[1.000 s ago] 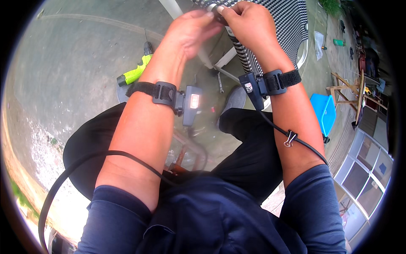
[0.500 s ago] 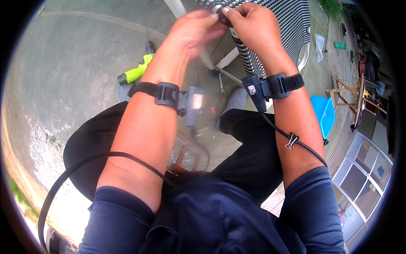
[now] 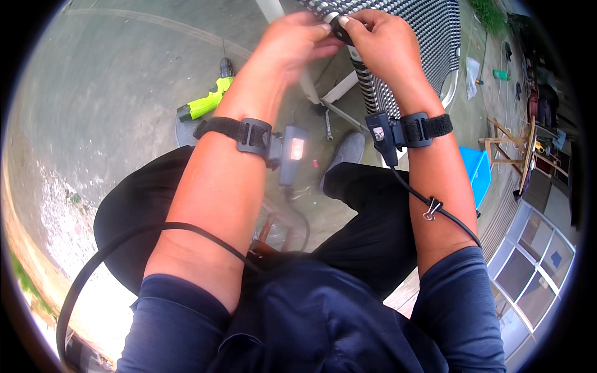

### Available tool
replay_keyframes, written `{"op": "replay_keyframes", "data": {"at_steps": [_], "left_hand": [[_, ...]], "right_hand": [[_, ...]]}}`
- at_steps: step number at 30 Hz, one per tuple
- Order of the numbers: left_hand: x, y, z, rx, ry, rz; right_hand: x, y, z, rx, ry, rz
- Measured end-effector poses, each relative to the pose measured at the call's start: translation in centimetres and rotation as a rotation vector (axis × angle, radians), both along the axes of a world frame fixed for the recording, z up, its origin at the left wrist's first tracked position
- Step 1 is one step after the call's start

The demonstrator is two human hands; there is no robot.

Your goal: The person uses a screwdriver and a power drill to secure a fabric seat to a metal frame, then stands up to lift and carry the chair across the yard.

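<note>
At the top of the head view, a piece of woven black-and-white furniture [image 3: 429,37] with a white metal frame stands before me. My right hand [image 3: 387,46] pinches a round black fitting [image 3: 340,31] on the white tube, thumb on its near side. From the left, my left hand [image 3: 292,46] reaches to the same spot. Its thumb tip lies by the tube next to the fitting and its fingers curl in below, a little blurred. Whatever sits between those fingers is too small or hidden to make out.
On the concrete to the left lies a lime-green cordless drill [image 3: 208,101]. A wrench [image 3: 328,123] lies under the frame, near my grey shoe [image 3: 349,149]. At right are a blue plastic bin [image 3: 476,174] and a wooden stand [image 3: 510,146]. A black cable [image 3: 124,231] crosses my left forearm.
The whole view has shifted slightly, with the furniture and both hands a little lower and further right. Both hands stay at the black fitting, and the left fingers have come nearer to it.
</note>
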State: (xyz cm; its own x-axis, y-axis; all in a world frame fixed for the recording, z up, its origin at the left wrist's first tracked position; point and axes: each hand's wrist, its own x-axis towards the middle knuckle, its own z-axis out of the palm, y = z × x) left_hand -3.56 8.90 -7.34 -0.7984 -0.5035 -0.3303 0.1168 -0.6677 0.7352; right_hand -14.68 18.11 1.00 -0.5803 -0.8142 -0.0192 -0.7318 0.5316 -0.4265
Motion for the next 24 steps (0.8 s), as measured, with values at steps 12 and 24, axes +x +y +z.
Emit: {"op": "replay_keyframes", "data": {"at_steps": [12, 24], "left_hand": [[0.06, 0.08, 0.14, 0.006, 0.039, 0.009], [0.07, 0.19, 0.25, 0.021, 0.011, 0.014]], "right_hand": [[-0.71, 0.1, -0.68, 0.036, 0.032, -0.009], [-0.6, -0.06, -0.23, 0.07, -0.011, 0.008]]}}
